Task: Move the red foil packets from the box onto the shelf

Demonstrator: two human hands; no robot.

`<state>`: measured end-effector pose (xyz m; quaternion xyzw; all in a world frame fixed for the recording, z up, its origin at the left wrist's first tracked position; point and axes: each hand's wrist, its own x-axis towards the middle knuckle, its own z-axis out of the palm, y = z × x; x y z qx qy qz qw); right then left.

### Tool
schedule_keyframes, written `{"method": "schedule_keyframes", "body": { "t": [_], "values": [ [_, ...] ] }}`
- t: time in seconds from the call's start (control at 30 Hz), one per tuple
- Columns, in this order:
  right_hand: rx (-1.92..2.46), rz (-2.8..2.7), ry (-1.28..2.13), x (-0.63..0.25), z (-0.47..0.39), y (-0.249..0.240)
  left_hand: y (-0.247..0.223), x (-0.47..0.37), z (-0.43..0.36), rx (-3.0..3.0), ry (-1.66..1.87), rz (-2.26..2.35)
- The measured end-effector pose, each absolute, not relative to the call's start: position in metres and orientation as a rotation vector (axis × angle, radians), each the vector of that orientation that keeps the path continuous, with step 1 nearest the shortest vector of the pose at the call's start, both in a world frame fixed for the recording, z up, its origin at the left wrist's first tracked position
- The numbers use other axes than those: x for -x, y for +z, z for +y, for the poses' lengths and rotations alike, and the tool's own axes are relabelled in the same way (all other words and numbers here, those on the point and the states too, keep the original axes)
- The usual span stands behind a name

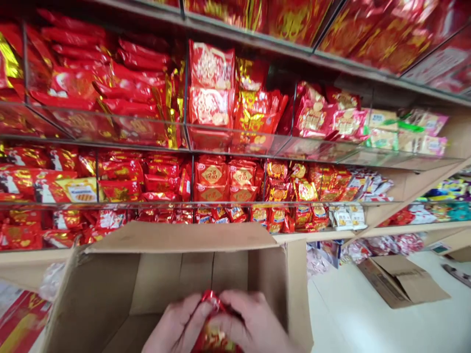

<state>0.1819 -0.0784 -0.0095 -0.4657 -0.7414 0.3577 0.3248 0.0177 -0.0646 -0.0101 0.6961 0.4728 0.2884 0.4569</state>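
Both hands are together low in the view, in front of the open cardboard box [184, 238]. Between them is a shiny red and gold packet [217, 336]. My left hand [180, 323] pinches the packet's top edge from the left. From the right, my right hand [250, 318] grips the same packet near its top, its fingers curled over it. The hands are slightly blurred. The packet's lower end runs out of the frame. Inside the box, the visible back and side walls are bare cardboard.
Shelves [147, 144] with dividers, full of mostly red packets, span the view behind the box. A flattened carton [408, 282] lies on the pale floor [353, 314] at the right. Plastic bags [390, 245] lie beneath the lowest shelf. A red carton [22, 314] is at lower left.
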Motion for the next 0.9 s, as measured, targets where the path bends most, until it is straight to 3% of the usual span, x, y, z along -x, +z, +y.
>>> {"method": "schedule_keyframes", "body": {
  "t": [0.17, 0.3, 0.47, 0.63, 0.9],
  "values": [
    [1.208, -1.531, 0.994, -0.193, -0.073, 0.02, 0.016, -0.027, -0.062, -1.749, 0.901, 1.309],
    [1.134, -1.27, 1.244, -0.198, -0.071, 0.014, 0.024, -0.036, -0.062, -1.587, 1.016, 1.429],
    [1.139, -1.086, 1.17, -0.192, -0.074, 0.009, 0.021, -0.041, -0.062, -1.353, 1.042, 1.468],
    [0.99, -0.932, 1.566, -0.178, -0.082, 0.008, 0.019, -0.04, -0.059, -1.403, 1.125, 1.476],
    [1.062, -1.264, 1.336, -0.187, -0.078, 0.03, 0.036, -0.031, -0.054, -1.534, 1.249, 1.501]
  ]
}}
